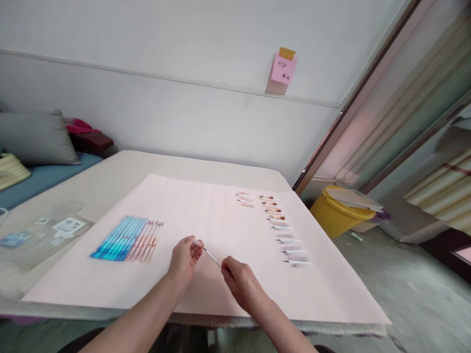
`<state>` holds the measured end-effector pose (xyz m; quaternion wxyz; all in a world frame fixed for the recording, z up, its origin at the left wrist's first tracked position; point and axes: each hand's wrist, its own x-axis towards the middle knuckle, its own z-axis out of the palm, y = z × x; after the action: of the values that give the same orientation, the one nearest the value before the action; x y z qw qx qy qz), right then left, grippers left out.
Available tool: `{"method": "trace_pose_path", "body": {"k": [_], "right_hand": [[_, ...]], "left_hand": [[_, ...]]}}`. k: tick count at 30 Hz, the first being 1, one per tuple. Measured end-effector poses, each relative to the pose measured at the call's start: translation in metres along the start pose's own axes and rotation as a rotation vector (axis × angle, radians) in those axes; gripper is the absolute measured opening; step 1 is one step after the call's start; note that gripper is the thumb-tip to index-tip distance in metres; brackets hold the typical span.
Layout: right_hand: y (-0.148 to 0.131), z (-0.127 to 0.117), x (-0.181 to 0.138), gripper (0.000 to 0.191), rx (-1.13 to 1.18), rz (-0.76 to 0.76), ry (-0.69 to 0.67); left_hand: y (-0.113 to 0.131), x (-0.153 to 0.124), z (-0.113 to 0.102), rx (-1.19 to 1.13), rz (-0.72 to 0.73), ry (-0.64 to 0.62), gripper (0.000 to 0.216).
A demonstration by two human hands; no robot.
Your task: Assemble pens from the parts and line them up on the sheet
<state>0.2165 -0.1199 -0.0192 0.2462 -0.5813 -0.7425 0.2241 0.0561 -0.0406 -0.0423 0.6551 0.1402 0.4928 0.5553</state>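
Note:
Over the middle front of the white sheet, my left hand [185, 258] pinches a small pale cap-like piece [197, 242] between thumb and fingers. My right hand [239, 279], closed with its fingers curled, grips a thin white pen refill [213, 257]. The refill's dark tip points up and left at the pale piece; whether the two touch I cannot tell. To the left of my hands lies a row of blue pens [123, 236] beside several clear, pinkish pens [146, 240]. White refills [292, 240] and short pen parts [274, 211] lie in columns on the right.
The white sheet [206, 206] covers much of the table [172, 163]. Clear plastic packaging [68, 225] lies at the left. A yellow bin [336, 215] stands on the floor at the right. Behind the table, a pink note [284, 68] is taped to the wall.

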Motion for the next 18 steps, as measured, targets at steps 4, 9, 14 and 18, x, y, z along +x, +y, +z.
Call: {"method": "trace_pose_path", "body": {"k": [4,9,14,18], "right_hand": [[0.001,0.0,0.0,0.015,0.008,0.006,0.008],[0.002,0.0,0.001,0.014,0.097,0.041,0.05],[0.007,0.006,0.001,0.018,0.233,0.125,0.097],[0.008,0.01,0.001,0.018,0.294,0.171,0.116]], "left_hand": [[-0.002,-0.006,0.005,0.084,0.006,-0.115,0.015],[-0.01,-0.024,0.011,0.212,-0.002,-0.263,0.027],[-0.024,-0.042,0.014,0.244,-0.065,-0.399,0.028],[-0.024,-0.045,0.015,0.189,-0.076,-0.447,0.027]]}}
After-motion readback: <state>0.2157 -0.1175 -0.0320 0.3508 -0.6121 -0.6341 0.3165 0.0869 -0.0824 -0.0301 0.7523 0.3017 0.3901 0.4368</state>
